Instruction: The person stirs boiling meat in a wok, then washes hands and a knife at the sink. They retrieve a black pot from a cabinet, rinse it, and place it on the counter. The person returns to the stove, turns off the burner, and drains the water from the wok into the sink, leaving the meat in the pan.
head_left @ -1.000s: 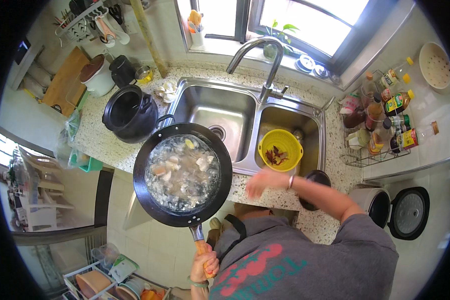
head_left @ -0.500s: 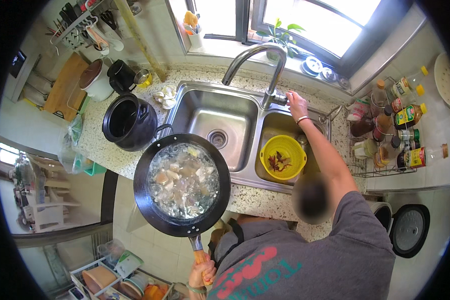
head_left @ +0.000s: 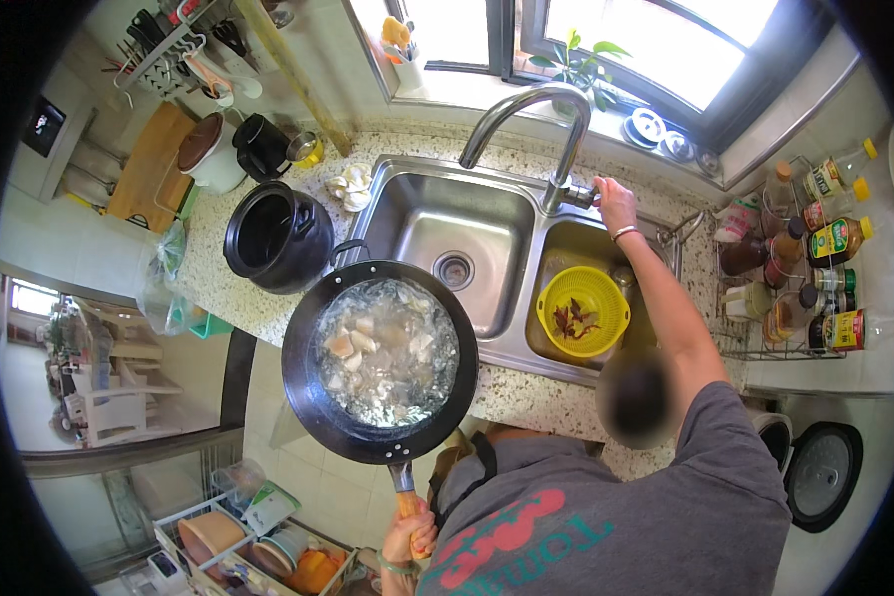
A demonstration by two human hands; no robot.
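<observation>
My left hand [head_left: 409, 531] is wrapped round the wooden handle [head_left: 407, 504] of a black wok [head_left: 300, 372]. Cloudy water fills much of the wok, with pale chunks of food [head_left: 344, 347] in it. The wok is in front of the sink's left basin [head_left: 422, 214], over the counter edge. With bent fingers, my right hand [head_left: 617, 204] grips the lever [head_left: 580, 197] of the chrome faucet [head_left: 563, 149]. The spout points over the left basin, and no water stream shows. A yellow colander [head_left: 611, 316] with dark reddish pieces [head_left: 572, 320] sits in the right basin.
Left of the sink stand a black pot [head_left: 268, 238], a white pot with a brown lid [head_left: 209, 164] and a crumpled white cloth [head_left: 351, 187]. A wire rack of bottles [head_left: 836, 241] is at the right. Pots and a bin crowd a low shelf [head_left: 209, 541].
The whole view has shifted slightly to the right. Water and chunks in the wok have shifted about. Both hands keep their holds on the wok handle and the faucet lever.
</observation>
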